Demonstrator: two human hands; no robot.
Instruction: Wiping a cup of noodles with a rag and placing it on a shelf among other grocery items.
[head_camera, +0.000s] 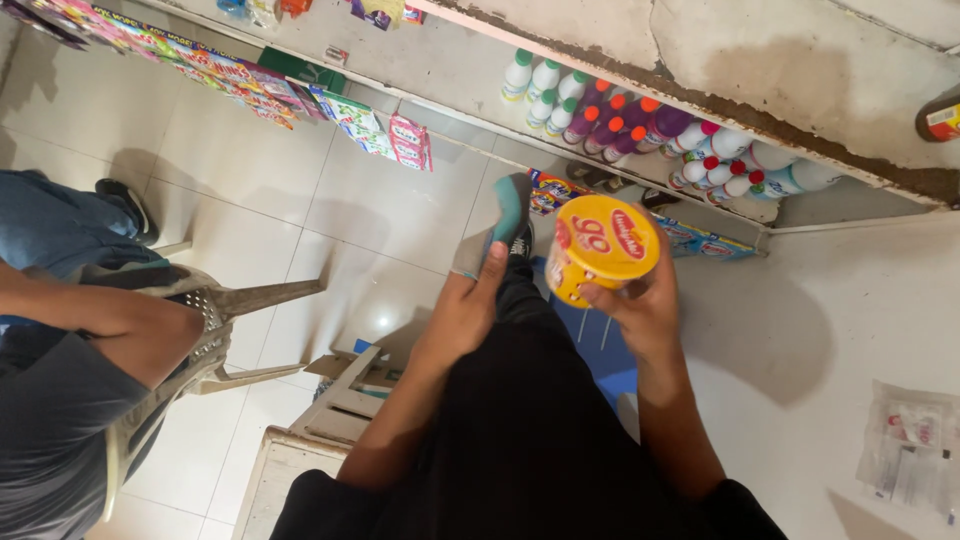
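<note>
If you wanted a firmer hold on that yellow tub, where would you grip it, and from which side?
Grip the yellow tub around its round side wall, just below the lid, coming from underneath as the right hand does now. The flat lid faces the camera and offers no purchase, while the curved wall lets fingers wrap it. The left hand is occupied with a grey-teal cloth.

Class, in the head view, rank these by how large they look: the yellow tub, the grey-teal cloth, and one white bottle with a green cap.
1. yellow tub, in the right hand
2. grey-teal cloth, in the left hand
3. white bottle with a green cap

The tub and cloth are nearer the camera, so true sizes stay unsure.
</note>
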